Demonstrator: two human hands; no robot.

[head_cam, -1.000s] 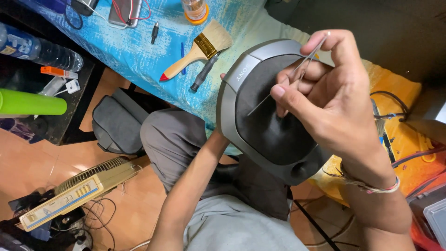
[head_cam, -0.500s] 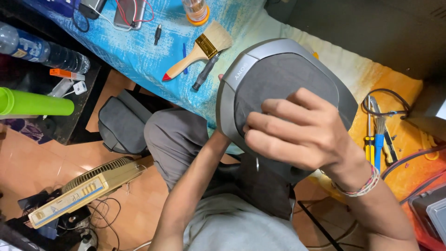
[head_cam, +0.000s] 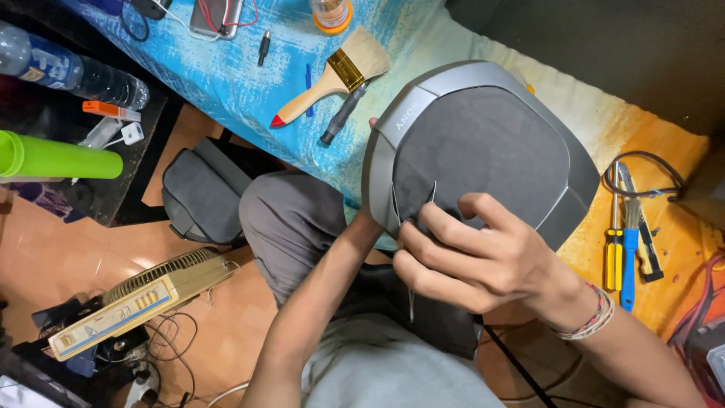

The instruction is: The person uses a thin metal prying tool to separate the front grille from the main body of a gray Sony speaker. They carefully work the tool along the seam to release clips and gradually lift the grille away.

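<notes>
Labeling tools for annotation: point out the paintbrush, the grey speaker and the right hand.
paintbrush (head_cam: 349, 69): head view, on the brass ferrule.
grey speaker (head_cam: 483, 143): head view, on the fabric grille.
right hand (head_cam: 476, 257): head view, on the knuckles.

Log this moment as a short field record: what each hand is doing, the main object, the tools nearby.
Main object: grey speaker with dark fabric grille, held tilted over the lap.
Right hand: right hand pinches thin metal tweezers at the grille's lower left edge.
Left hand: mostly hidden behind the speaker; one fingertip shows at its upper left rim, propping it.
On blue cloth: paintbrush, black screwdriver.
On orange cloth: yellow and blue screwdrivers, coiled black cable.
Floor: beige fan unit.
</notes>
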